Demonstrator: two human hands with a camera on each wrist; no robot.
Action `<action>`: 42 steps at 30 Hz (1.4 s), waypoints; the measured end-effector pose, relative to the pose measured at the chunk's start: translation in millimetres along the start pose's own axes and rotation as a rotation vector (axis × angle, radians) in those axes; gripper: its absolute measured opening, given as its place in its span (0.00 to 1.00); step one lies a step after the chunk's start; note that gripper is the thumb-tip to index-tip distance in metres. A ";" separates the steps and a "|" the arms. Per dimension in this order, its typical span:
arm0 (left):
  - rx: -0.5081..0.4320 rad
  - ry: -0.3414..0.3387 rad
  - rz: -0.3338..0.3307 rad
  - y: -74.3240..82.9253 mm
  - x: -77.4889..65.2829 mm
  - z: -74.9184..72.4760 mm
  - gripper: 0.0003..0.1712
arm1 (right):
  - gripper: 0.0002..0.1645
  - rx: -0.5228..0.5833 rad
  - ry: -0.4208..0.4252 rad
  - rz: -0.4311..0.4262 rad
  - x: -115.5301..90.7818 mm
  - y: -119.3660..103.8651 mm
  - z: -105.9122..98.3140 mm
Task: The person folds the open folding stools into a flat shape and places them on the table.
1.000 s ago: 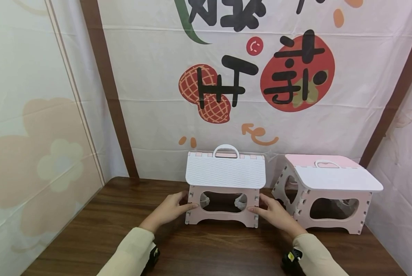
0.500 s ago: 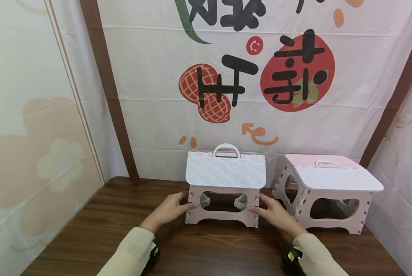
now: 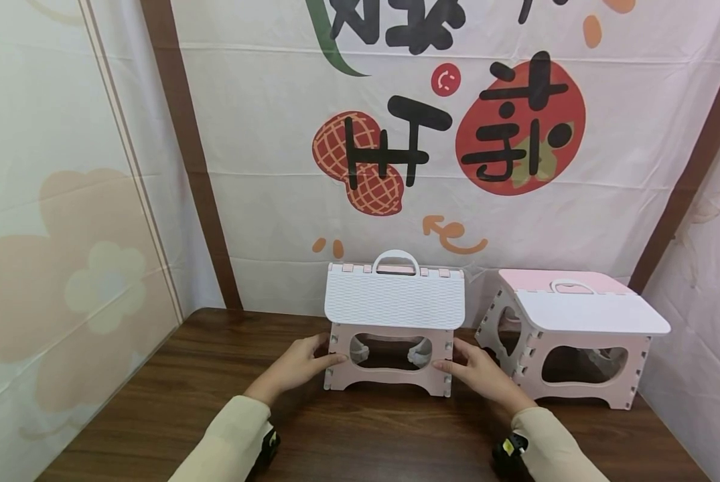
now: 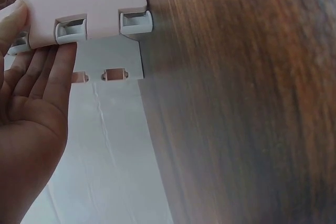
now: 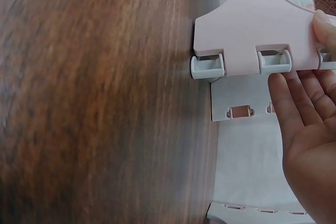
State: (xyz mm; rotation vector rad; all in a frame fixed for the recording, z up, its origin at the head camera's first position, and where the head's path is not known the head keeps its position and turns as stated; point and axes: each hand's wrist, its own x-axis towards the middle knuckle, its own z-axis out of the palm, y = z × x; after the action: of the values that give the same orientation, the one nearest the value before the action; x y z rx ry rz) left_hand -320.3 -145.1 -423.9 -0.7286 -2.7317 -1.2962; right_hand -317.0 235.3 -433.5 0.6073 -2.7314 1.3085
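Note:
A pink and white folding stool (image 3: pixel 394 300) stands on the brown table between the two hands, its white textured top half sloping toward me. A white carry handle (image 3: pixel 390 253) sticks up along its ridge. My left hand (image 3: pixel 302 363) grips the stool's left edge, thumb on the pink front panel and fingers behind. At the opposite edge, my right hand (image 3: pixel 483 375) pinches the panel the same way. The left wrist view shows the left fingers (image 4: pixel 59 69) right at the grey hinges. Right fingers (image 5: pixel 286 100) meet the hinge edge in the right wrist view.
A second folding stool (image 3: pixel 595 314), fully spread with a flat pink and white top, stands close on the right. Behind the brown wooden table (image 3: pixel 390 445) hangs a printed white cloth (image 3: pixel 263 167). A cloth with a flower print covers the left side.
The ridge and handle of the middle stool sit very slightly higher. Both hands and the right-hand stool hold their places.

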 end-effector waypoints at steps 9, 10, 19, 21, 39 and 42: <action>-0.007 0.002 -0.002 1.1 1.4 -0.3 0.35 | 0.42 0.019 -0.008 -0.002 0.0 1.2 -1.8; -0.008 0.004 -0.004 1.8 1.6 -0.4 0.36 | 0.42 0.026 -0.009 0.000 0.2 1.0 -2.1; -0.005 0.000 -0.004 -0.7 2.2 1.6 0.40 | 0.41 0.028 -0.018 -0.005 0.3 2.7 -1.3; -0.005 0.003 -0.003 -1.3 2.6 2.1 0.40 | 0.40 0.039 -0.020 -0.008 0.5 3.4 -1.2; 0.022 0.034 -0.026 2.9 0.4 1.8 0.39 | 0.37 0.088 -0.020 0.040 -2.7 0.2 -1.6; 0.021 0.052 -0.042 4.0 -0.4 0.5 0.35 | 0.32 0.077 -0.022 0.039 -4.1 -0.6 -3.3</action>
State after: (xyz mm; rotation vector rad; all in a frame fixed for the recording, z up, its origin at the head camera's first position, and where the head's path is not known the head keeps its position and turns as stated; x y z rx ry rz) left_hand -318.2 -142.7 -421.4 -0.6304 -2.7290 -1.2731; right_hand -313.4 238.8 -431.9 0.5799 -2.7346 1.4296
